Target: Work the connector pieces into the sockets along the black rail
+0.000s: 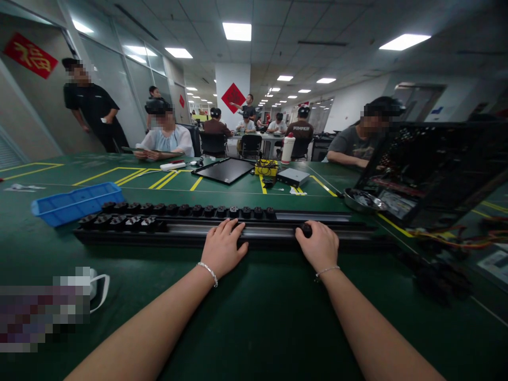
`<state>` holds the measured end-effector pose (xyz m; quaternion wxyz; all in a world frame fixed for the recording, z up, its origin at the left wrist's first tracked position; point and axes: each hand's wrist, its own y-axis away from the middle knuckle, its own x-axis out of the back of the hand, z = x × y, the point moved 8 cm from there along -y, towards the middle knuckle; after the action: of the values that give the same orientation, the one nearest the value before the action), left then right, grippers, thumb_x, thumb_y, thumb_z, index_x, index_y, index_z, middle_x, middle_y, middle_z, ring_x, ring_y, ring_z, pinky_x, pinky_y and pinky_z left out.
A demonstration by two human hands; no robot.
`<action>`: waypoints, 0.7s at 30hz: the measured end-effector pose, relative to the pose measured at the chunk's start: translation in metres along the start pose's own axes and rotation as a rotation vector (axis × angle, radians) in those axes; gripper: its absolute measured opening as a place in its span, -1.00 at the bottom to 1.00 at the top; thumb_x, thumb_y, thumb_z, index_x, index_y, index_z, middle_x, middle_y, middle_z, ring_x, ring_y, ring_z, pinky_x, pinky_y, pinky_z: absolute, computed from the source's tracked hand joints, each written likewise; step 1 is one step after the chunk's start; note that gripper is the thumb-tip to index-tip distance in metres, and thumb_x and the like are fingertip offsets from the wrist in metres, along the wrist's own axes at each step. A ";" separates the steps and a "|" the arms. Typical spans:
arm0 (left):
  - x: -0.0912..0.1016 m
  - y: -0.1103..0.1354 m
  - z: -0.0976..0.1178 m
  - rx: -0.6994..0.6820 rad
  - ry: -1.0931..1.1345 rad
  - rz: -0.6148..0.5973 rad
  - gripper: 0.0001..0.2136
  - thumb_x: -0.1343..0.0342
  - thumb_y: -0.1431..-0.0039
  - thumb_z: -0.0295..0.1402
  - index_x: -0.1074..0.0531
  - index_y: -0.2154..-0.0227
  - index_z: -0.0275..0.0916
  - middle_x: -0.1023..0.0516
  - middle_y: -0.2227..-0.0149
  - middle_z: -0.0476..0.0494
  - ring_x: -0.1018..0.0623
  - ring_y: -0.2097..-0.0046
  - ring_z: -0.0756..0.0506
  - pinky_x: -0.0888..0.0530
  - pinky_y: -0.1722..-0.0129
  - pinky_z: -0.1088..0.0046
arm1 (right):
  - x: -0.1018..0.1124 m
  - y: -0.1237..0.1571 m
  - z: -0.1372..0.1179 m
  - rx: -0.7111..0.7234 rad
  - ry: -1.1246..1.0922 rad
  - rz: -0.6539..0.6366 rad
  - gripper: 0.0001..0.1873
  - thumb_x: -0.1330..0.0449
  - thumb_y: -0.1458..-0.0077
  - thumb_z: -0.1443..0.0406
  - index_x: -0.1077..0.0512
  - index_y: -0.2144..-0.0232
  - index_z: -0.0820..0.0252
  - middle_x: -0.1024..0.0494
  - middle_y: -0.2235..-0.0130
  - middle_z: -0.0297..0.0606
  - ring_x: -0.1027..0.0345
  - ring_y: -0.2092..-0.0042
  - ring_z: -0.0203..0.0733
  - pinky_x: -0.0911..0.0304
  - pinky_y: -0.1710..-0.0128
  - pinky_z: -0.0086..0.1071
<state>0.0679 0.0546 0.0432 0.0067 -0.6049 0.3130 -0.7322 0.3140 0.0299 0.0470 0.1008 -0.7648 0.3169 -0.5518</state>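
Note:
Two long black rails lie side by side across the green table. The near rail (190, 230) carries several small black parts (133, 222) at its left end, some with pale tops. Along the far rail (309, 216) runs a longer row of similar black parts (197, 210). My left hand (224, 243) rests on the near rail with its fingers spread, and nothing shows in it. Farther right on that rail, my right hand (320, 246) is closed on a small black part (306, 229) between thumb and fingers.
A blue bin (79, 202) stands behind the rails at left. At right are a metal bowl (363, 201), an open computer case (440, 174) and loose wires. Farther back lie a dark panel (225, 170) and a grey box (292, 177). Other people sit around the table.

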 end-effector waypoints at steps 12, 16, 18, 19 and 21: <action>0.001 0.000 0.000 0.003 0.000 -0.005 -0.55 0.03 -0.10 -0.15 -0.27 -0.07 -0.09 -0.29 -0.15 -0.10 -0.21 -0.19 -0.19 -0.22 -0.09 0.19 | 0.000 -0.001 0.003 0.017 0.017 0.038 -0.65 -0.04 0.01 0.10 -0.35 0.26 0.22 -0.48 0.19 -0.11 -0.29 0.09 -0.05 -0.02 0.02 -0.20; 0.000 0.000 0.000 -0.005 -0.003 -0.001 -0.55 0.04 -0.12 -0.14 -0.26 -0.08 -0.09 -0.29 -0.16 -0.09 -0.21 -0.19 -0.19 -0.21 -0.08 0.18 | -0.002 -0.002 0.006 0.013 0.024 0.022 -0.64 -0.05 0.02 0.10 -0.35 0.25 0.23 -0.49 0.18 -0.11 -0.29 0.08 -0.03 -0.03 0.01 -0.19; 0.000 0.001 0.000 -0.007 -0.008 0.000 -0.55 0.05 -0.12 -0.14 -0.26 -0.08 -0.10 -0.29 -0.16 -0.09 -0.21 -0.19 -0.19 -0.22 -0.08 0.18 | -0.003 -0.003 0.007 0.005 0.026 0.012 -0.64 -0.05 0.01 0.09 -0.36 0.25 0.23 -0.49 0.17 -0.11 -0.29 0.07 -0.03 -0.03 0.01 -0.19; 0.000 0.001 0.000 -0.007 -0.010 0.000 -0.55 0.05 -0.12 -0.14 -0.27 -0.07 -0.10 -0.29 -0.15 -0.09 -0.21 -0.19 -0.19 -0.22 -0.08 0.18 | -0.002 -0.003 0.007 0.001 0.027 0.009 -0.63 -0.05 0.01 0.09 -0.36 0.25 0.23 -0.49 0.17 -0.11 -0.30 0.07 -0.03 -0.04 0.02 -0.19; 0.000 0.001 0.000 -0.008 -0.013 0.004 -0.55 0.05 -0.12 -0.14 -0.26 -0.07 -0.10 -0.29 -0.15 -0.09 -0.21 -0.19 -0.18 -0.22 -0.07 0.18 | -0.001 -0.003 0.007 -0.004 0.028 0.010 -0.63 -0.05 0.01 0.10 -0.36 0.24 0.24 -0.49 0.17 -0.11 -0.30 0.08 -0.03 -0.05 0.03 -0.20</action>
<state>0.0675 0.0542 0.0426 0.0076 -0.6091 0.3169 -0.7270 0.3208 0.0318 0.0451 0.0975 -0.7556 0.3232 -0.5614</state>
